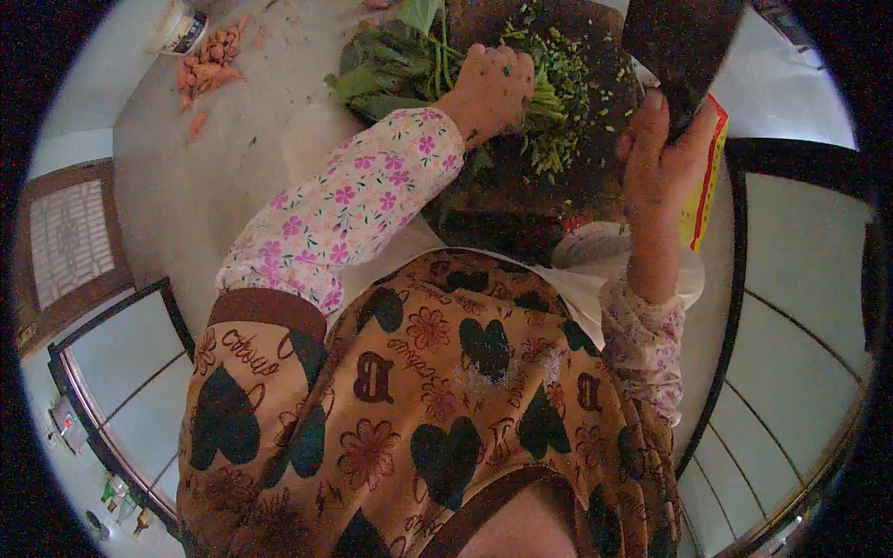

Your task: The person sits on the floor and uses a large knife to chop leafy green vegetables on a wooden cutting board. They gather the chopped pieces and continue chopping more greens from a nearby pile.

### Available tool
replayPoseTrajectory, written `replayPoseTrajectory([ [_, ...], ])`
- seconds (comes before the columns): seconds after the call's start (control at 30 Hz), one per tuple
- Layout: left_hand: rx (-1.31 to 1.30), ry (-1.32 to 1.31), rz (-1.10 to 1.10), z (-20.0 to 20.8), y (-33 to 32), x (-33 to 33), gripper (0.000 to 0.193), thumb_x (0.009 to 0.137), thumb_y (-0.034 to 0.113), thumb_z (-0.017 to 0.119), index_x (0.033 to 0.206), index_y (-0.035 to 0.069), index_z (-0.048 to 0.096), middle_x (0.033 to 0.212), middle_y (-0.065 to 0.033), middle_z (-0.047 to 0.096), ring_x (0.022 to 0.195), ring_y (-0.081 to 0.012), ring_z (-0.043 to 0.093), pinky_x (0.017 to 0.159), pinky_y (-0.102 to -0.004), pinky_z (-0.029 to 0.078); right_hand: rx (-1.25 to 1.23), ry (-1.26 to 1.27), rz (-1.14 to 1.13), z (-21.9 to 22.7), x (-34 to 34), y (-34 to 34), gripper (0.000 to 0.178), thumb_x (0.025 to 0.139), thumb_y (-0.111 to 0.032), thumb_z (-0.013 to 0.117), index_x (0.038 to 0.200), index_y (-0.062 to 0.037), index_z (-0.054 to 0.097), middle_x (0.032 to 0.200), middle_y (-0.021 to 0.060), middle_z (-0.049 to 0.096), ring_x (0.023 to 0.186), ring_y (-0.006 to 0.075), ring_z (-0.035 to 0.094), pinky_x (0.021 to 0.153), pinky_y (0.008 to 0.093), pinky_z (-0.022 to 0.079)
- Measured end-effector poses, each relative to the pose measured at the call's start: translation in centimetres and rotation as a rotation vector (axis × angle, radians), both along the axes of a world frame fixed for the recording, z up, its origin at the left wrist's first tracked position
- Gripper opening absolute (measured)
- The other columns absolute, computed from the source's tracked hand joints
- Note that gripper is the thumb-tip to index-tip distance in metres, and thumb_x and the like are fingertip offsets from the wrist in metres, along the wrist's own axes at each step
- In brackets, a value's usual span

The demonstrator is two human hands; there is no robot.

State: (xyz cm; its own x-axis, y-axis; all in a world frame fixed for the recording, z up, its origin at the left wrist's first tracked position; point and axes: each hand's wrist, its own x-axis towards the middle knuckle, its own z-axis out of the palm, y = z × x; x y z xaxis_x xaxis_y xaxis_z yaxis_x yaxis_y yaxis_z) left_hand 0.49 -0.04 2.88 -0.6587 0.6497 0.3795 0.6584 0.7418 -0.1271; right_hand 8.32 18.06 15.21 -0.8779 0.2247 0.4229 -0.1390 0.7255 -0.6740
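Note:
My left hand [488, 88] is closed round a bunch of leafy greens, pressing it onto a dark cutting board [595, 191]. Cut stem ends [551, 102] poke out on the hand's right side, while the large leaves [377, 70] spread out to its left. Chopped greens [555, 153] lie scattered over the board beside the stems, and small green bits stick to my left hand. On the right, my right hand [659, 158] grips a dark, broad-bladed cleaver [679, 42], its blade held up to the right of the chopped greens. The cleaver's handle is mostly hidden by my fingers.
A heap of small orange-brown pieces [212, 65] lies on the pale floor [279, 121] at the far left, near a white tub [181, 28]. Close behind my right wrist is a yellow and red packet [709, 181]. Dark-framed panels [800, 270] stand at the right.

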Motion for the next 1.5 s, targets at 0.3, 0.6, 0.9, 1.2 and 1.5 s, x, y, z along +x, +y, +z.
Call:
replayPoseTrajectory([
  [0.3, -0.201, -0.004, 0.029, -2.2, -0.3, -1.0, 0.059, 0.068, 0.030, 0.067, 0.117, 0.003, 0.047, 0.101, -0.0150, 0.053, 0.094, -0.0336, 0.051, 0.078, -0.0479, 0.041, 0.023, -0.204, 0.130, -0.3, -1.9, 0.0, 0.034, 0.088, -0.031, 0.055, 0.108, -0.0054, 0.045, 0.083, 0.0240, 0.062, 0.075, 0.0443, 0.060, 0.063, 0.0503, 0.048],
  [0.6, -0.057, 0.041, -0.060, 0.0, 0.0, -1.1, 0.041, 0.074, 0.024, 0.061, 0.107, 0.000, 0.053, 0.099, -0.0144, 0.055, 0.092, -0.0334, 0.053, 0.075, -0.0509, 0.039, 0.174, -0.348, 0.222, -1.9, -3.8, 0.2, 0.030, 0.089, -0.029, 0.055, 0.106, -0.0052, 0.048, 0.085, 0.0253, 0.061, 0.078, 0.0444, 0.059, 0.066, 0.0467, 0.047],
  [0.9, 0.104, 0.184, -0.059, 3.0, -0.2, 1.8, 0.046, 0.062, 0.030, 0.066, 0.095, 0.003, 0.051, 0.084, -0.0101, 0.052, 0.081, -0.0279, 0.051, 0.065, -0.0403, 0.038, 0.308, -0.419, 0.224, -4.1, -0.6, 0.8, 0.033, 0.088, -0.028, 0.056, 0.110, -0.0061, 0.046, 0.078, 0.0232, 0.062, 0.074, 0.0438, 0.060, 0.060, 0.0490, 0.048],
  [1.2, -0.258, 0.069, 0.093, -1.2, 0.1, -1.7, 0.040, 0.071, 0.025, 0.064, 0.105, 0.004, 0.054, 0.104, -0.0119, 0.050, 0.098, -0.0292, 0.047, 0.080, -0.0464, 0.036, 0.216, -0.354, 0.167, -3.6, -2.8, -0.4, 0.036, 0.088, -0.032, 0.055, 0.109, -0.0040, 0.045, 0.080, 0.0270, 0.061, 0.074, 0.0453, 0.059, 0.063, 0.0505, 0.048],
  [1.5, -0.231, -0.164, 0.102, 1.3, 0.4, 0.6, 0.045, 0.075, 0.015, 0.064, 0.117, 0.004, 0.051, 0.117, -0.0133, 0.046, 0.106, -0.0285, 0.043, 0.087, -0.0460, 0.033, 0.224, -0.329, 0.151, -4.4, -2.4, -1.1, 0.032, 0.091, -0.031, 0.051, 0.102, -0.0026, 0.043, 0.083, 0.0243, 0.061, 0.071, 0.0439, 0.058, 0.062, 0.0462, 0.046],
])
